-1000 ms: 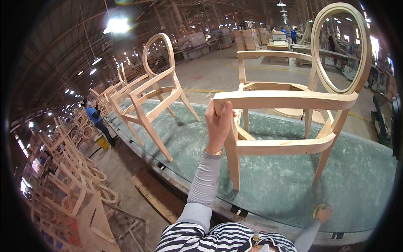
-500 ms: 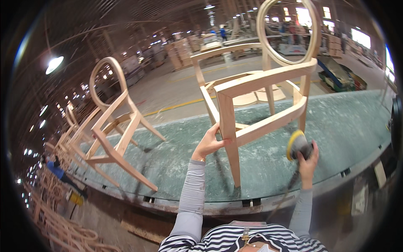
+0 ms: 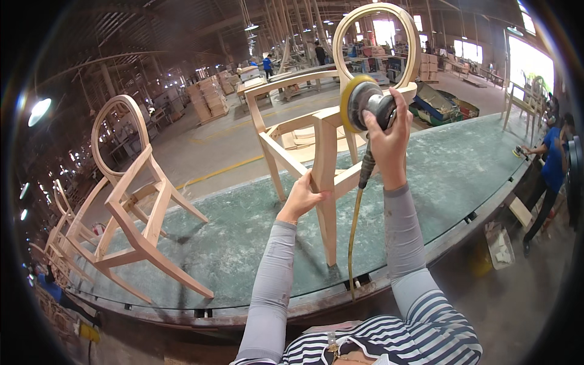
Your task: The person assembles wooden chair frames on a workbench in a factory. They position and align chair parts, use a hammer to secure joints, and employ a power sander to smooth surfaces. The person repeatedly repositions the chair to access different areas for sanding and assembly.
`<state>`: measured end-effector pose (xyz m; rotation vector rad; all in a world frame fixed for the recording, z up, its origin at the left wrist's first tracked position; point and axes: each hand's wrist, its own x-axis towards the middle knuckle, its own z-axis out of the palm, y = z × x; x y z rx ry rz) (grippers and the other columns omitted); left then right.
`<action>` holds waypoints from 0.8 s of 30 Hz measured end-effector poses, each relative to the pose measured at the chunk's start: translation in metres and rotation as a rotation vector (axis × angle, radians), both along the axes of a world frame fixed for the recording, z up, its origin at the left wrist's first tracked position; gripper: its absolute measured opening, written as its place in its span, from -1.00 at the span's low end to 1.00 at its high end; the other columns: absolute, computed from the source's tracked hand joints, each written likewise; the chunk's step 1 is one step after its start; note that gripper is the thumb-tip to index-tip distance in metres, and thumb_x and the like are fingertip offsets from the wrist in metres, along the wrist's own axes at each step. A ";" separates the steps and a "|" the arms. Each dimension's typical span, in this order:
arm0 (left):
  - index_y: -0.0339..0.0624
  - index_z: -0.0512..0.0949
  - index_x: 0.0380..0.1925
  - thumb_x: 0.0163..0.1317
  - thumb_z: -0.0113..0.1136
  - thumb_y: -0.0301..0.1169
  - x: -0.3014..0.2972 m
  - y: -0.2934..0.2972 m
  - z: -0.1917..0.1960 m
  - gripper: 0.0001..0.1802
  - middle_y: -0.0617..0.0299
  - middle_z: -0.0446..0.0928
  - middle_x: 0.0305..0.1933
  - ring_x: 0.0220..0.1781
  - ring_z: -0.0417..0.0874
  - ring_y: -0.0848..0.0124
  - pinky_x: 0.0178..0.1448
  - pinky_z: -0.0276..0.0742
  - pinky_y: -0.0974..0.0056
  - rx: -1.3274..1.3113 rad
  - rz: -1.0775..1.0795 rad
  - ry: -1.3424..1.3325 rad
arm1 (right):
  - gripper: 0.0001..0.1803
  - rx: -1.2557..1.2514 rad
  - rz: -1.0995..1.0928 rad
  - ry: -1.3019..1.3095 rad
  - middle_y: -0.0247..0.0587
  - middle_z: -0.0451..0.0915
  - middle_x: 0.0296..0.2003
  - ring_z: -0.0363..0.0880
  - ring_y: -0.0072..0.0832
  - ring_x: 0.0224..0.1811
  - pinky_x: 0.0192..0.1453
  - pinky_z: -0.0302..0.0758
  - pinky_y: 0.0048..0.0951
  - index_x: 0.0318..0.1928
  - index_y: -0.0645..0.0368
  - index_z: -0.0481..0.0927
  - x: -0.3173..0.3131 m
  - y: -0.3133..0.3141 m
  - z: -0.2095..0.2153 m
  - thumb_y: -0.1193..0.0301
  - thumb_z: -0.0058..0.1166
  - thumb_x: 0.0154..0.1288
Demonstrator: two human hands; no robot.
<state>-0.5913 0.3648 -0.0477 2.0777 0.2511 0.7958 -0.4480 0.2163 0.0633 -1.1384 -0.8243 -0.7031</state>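
Standing on the workbench (image 3: 462, 176): chair frame (image 3: 325, 152) at centre, second chair frame (image 3: 137, 207) to its left, sander (image 3: 363, 106) raised before the centre frame's front corner, hose (image 3: 354, 231) hanging below, stacked boxes (image 3: 207, 97) behind.

Stacks of tan cardboard boxes (image 3: 210, 97) stand on the factory floor at eleven o'clock. More boxes (image 3: 431, 62), same colour, are piled at one o'clock near the bright windows. No labels, signs or screens can be made out.
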 end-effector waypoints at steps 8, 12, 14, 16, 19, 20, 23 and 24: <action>-0.27 0.31 0.23 -0.14 0.40 -0.34 -0.002 -0.007 0.001 -0.16 0.12 0.53 0.06 0.15 0.48 0.37 0.25 0.33 0.29 0.028 -0.010 -0.093 | -0.31 -0.001 -0.102 -0.159 -0.07 0.34 -0.10 0.38 -0.22 -0.02 0.06 0.41 -0.29 0.21 -0.01 0.33 -0.024 0.003 0.013 0.49 0.26 0.01; -0.27 0.30 0.23 -0.14 0.40 -0.34 -0.001 -0.003 0.001 -0.15 0.12 0.52 0.07 0.15 0.47 0.37 0.25 0.33 0.28 0.005 -0.007 -0.034 | -0.31 0.083 -0.018 -0.019 -0.08 0.32 -0.10 0.41 -0.23 -0.05 0.05 0.41 -0.29 0.22 -0.05 0.33 -0.014 0.006 0.019 0.48 0.25 0.03; -0.28 0.31 0.21 -0.14 0.40 -0.34 -0.001 -0.005 0.001 -0.17 0.12 0.52 0.07 0.15 0.47 0.37 0.25 0.33 0.27 0.011 -0.004 -0.064 | -0.32 0.007 -0.097 -0.171 -0.07 0.32 -0.12 0.39 -0.23 -0.04 0.06 0.40 -0.27 0.20 0.00 0.32 -0.025 0.008 0.005 0.50 0.24 0.02; -0.29 0.33 0.19 -0.14 0.40 -0.35 -0.004 -0.004 0.002 -0.19 0.13 0.52 0.07 0.16 0.47 0.37 0.25 0.33 0.27 -0.011 0.001 -0.048 | -0.33 0.012 -0.049 -0.242 -0.09 0.33 -0.13 0.37 -0.23 -0.03 0.07 0.37 -0.25 0.19 0.05 0.31 -0.035 0.012 -0.003 0.51 0.23 0.02; -0.29 0.34 0.17 -0.13 0.40 -0.36 -0.003 0.000 -0.001 -0.22 0.13 0.51 0.07 0.16 0.46 0.36 0.26 0.34 0.27 0.022 -0.022 -0.036 | -0.33 0.080 -0.053 -0.112 -0.08 0.34 -0.12 0.34 -0.23 -0.01 0.07 0.35 -0.24 0.19 0.07 0.31 -0.011 0.006 0.004 0.52 0.23 0.02; -0.29 0.35 0.16 -0.13 0.40 -0.37 0.000 0.000 0.001 -0.23 0.13 0.51 0.07 0.16 0.46 0.36 0.26 0.34 0.28 0.042 -0.032 -0.040 | -0.33 0.101 -0.013 -0.068 -0.08 0.36 -0.13 0.34 -0.23 -0.02 0.07 0.35 -0.25 0.19 0.09 0.30 -0.003 0.005 0.008 0.53 0.24 0.01; -0.30 0.35 0.15 -0.12 0.39 -0.36 0.003 -0.008 0.000 -0.25 0.12 0.50 0.07 0.15 0.47 0.37 0.26 0.34 0.28 -0.026 -0.056 -0.071 | -0.32 0.068 -0.071 -0.140 -0.07 0.39 -0.11 0.34 -0.22 0.00 0.09 0.34 -0.25 0.16 0.07 0.35 0.000 0.003 -0.008 0.54 0.28 -0.04; -0.30 0.36 0.14 -0.12 0.39 -0.36 0.000 -0.008 0.001 -0.25 0.13 0.51 0.05 0.13 0.48 0.37 0.25 0.34 0.28 -0.032 -0.044 -0.083 | -0.32 0.039 -0.076 -0.192 -0.06 0.40 -0.09 0.34 -0.21 0.01 0.10 0.34 -0.25 0.15 0.06 0.36 -0.013 0.007 -0.016 0.54 0.29 -0.06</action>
